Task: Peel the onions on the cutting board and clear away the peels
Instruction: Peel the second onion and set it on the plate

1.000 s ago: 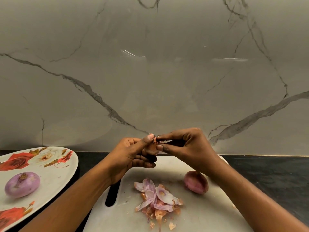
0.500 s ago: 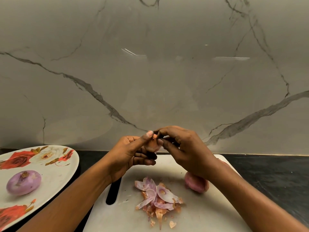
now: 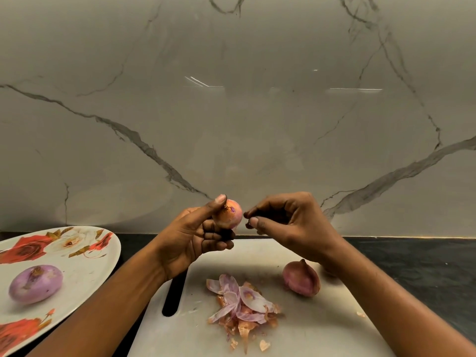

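Note:
My left hand (image 3: 195, 235) grips a small onion (image 3: 229, 214) in the air above the far edge of the white cutting board (image 3: 316, 328); the onion still wears orange-brown skin. My right hand (image 3: 286, 222) hovers just to the onion's right with fingers curled and thumb and forefinger pinched together; whether a scrap of skin sits between them I cannot tell. A second, unpeeled reddish onion (image 3: 301, 278) lies on the board under my right wrist. A pile of purple and brown peels (image 3: 243, 307) lies in the board's middle.
A floral plate (image 3: 85, 264) on the left holds one peeled purple onion (image 3: 36, 284). The board rests on a dark countertop (image 3: 417, 261) against a marble wall (image 3: 231, 112). Small peel flakes (image 3: 264, 345) lie near the board's front edge.
My right hand has drawn away to the right from the held onion, which now shows clearly. My left hand has kept its hold in about the same place.

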Tool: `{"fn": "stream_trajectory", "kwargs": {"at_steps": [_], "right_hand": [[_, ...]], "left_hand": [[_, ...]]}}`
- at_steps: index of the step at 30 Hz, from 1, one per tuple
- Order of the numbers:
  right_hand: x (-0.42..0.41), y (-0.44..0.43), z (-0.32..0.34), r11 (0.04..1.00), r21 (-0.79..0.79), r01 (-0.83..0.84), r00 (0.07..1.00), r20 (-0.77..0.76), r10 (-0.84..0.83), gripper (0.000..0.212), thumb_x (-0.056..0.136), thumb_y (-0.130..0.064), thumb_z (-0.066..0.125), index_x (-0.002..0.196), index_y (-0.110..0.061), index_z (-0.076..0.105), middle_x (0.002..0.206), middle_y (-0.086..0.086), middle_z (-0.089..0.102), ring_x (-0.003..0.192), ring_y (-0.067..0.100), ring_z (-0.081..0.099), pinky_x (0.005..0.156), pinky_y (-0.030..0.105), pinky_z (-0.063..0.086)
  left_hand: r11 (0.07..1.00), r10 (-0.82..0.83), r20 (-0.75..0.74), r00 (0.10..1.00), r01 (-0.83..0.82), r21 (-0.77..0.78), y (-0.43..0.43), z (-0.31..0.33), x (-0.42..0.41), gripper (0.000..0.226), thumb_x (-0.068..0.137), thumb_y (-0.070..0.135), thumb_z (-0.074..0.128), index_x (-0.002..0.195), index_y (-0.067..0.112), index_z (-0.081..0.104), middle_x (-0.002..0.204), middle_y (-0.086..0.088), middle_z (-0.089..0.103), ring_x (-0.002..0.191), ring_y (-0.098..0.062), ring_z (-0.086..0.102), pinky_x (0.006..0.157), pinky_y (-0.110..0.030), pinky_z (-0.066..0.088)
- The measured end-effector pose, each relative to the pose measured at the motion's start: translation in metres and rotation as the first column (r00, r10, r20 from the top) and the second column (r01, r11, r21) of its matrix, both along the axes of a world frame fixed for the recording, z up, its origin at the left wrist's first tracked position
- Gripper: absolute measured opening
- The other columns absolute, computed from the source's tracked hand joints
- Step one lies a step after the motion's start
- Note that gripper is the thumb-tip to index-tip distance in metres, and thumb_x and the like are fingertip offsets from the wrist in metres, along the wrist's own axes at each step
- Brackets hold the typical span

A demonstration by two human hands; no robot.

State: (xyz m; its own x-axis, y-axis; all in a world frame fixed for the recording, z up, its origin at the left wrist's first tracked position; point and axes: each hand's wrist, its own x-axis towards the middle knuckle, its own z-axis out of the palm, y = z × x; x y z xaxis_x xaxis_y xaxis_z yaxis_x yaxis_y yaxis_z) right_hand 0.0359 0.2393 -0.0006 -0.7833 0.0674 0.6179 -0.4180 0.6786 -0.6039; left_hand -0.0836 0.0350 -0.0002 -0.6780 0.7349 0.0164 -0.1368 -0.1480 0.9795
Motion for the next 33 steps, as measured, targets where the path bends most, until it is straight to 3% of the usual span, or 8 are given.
{"fn": "stream_trajectory", "kwargs": {"at_steps": [5,10,14,17,19,25,30,33], "right_hand": [[0.001,-0.005,0.002,0.977,-0.203,-0.070,0.986,0.132,0.098,0.035,0.096,-0.010,0.077,0.131,-0.010,0.072,0.105,0.007,0.082,0.088,0.024,0.081,0.077,0.043,0.067],[0.000,-0.009,0.001,0.969,-0.235,-0.082,0.959,0.244,0.141,0.027,0.099,-0.014,0.074,0.125,-0.010,0.076,0.100,0.010,0.082,0.088,0.028,0.081,0.079,0.044,0.066],[0.002,-0.009,0.005,0.977,-0.201,-0.065,0.963,0.244,0.114,0.022,0.098,-0.013,0.074,0.119,-0.010,0.080,0.098,0.009,0.082,0.088,0.026,0.081,0.079,0.042,0.067],[0.003,-0.009,0.005,0.984,-0.166,-0.058,0.963,0.251,0.099,0.021,0.096,-0.010,0.076,0.117,-0.011,0.081,0.096,0.006,0.083,0.086,0.025,0.080,0.076,0.038,0.067],[0.003,-0.009,0.005,0.988,-0.150,-0.040,0.963,0.258,0.078,0.020,0.095,-0.008,0.077,0.114,-0.010,0.082,0.092,0.006,0.083,0.084,0.024,0.080,0.075,0.036,0.067],[0.000,-0.008,0.000,0.999,0.032,0.034,0.987,0.154,-0.039,0.017,0.090,-0.010,0.074,0.103,-0.012,0.085,0.080,0.000,0.081,0.071,0.018,0.079,0.069,0.045,0.067],[0.001,-0.007,0.003,0.999,-0.045,-0.026,0.991,0.131,0.031,0.021,0.097,-0.005,0.071,0.113,-0.010,0.082,0.094,0.004,0.083,0.084,0.020,0.081,0.075,0.044,0.067],[0.005,-0.007,0.004,0.995,-0.004,-0.105,0.989,0.106,0.104,0.027,0.094,-0.011,0.080,0.120,-0.015,0.080,0.108,0.000,0.082,0.098,0.015,0.080,0.083,0.037,0.067]], "left_hand": [[0.997,-0.016,-0.095,0.995,0.009,-0.072,0.000,-0.003,-0.001,0.067,0.087,0.054,0.077,0.118,-0.004,0.067,0.084,-0.023,0.073,0.064,-0.026,0.070,0.057,-0.024,0.060],[0.990,-0.054,-0.168,0.984,0.031,-0.137,0.002,-0.005,0.001,0.053,0.080,0.048,0.073,0.104,0.000,0.073,0.080,-0.022,0.072,0.063,-0.026,0.068,0.058,-0.028,0.060],[0.983,-0.085,-0.195,0.977,0.050,-0.176,0.001,-0.007,-0.002,0.055,0.074,0.052,0.079,0.098,0.002,0.077,0.082,-0.023,0.072,0.062,-0.027,0.066,0.057,-0.028,0.058],[0.978,-0.085,-0.219,0.972,0.039,-0.204,0.001,-0.010,-0.005,0.066,0.071,0.056,0.092,0.102,0.000,0.077,0.086,-0.024,0.073,0.063,-0.026,0.067,0.055,-0.028,0.058],[0.976,-0.094,-0.229,0.969,0.043,-0.215,0.001,-0.013,-0.008,0.073,0.065,0.057,0.089,0.106,-0.002,0.076,0.091,-0.026,0.075,0.065,-0.027,0.069,0.056,-0.028,0.059],[0.967,-0.125,-0.216,0.968,0.070,-0.245,0.002,-0.014,-0.007,0.066,0.072,0.052,0.086,0.107,-0.003,0.077,0.101,-0.029,0.075,0.069,-0.028,0.070,0.060,-0.031,0.061],[0.979,-0.082,-0.175,0.981,0.046,-0.201,0.001,-0.009,-0.005,0.063,0.071,0.059,0.091,0.097,0.003,0.080,0.085,-0.024,0.072,0.060,-0.025,0.066,0.051,-0.024,0.056],[0.984,-0.061,-0.155,0.986,0.033,-0.173,0.001,-0.007,-0.004,0.055,0.070,0.053,0.080,0.096,0.004,0.081,0.079,-0.021,0.070,0.058,-0.024,0.064,0.048,-0.023,0.054]]}}
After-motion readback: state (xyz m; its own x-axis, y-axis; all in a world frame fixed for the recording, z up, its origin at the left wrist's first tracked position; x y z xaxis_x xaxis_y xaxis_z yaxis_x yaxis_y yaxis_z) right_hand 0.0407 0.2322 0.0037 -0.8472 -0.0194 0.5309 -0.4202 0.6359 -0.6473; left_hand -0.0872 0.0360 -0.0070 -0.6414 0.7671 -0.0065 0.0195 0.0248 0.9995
